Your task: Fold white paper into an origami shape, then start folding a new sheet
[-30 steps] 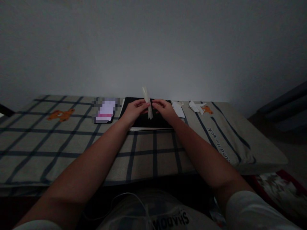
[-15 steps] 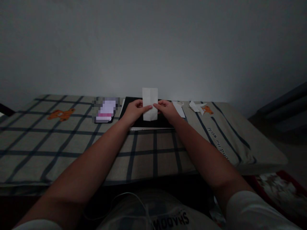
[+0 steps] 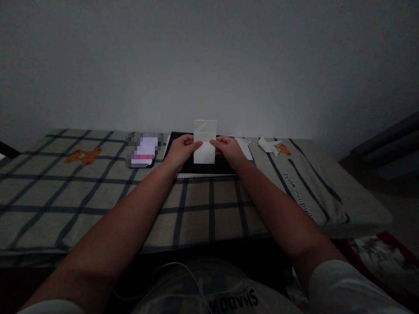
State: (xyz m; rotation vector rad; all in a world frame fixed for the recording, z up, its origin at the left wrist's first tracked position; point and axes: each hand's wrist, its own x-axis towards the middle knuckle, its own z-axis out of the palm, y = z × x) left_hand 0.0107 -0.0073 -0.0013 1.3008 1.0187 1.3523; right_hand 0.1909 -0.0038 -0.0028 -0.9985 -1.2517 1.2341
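At centre frame we pinch the white paper (image 3: 204,141) upright over the black pad (image 3: 199,165), left hand (image 3: 181,150) and right hand (image 3: 228,149) gripping its side edges, light, floppy stuff, easily creased.

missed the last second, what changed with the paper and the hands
The white paper turned from edge-on, a thin folded strip, to facing the camera as a wider rectangle with creases showing. Both the left hand and the right hand kept pinching its sides over the black board. The phone, the paper pieces and the checked cloth stayed put.
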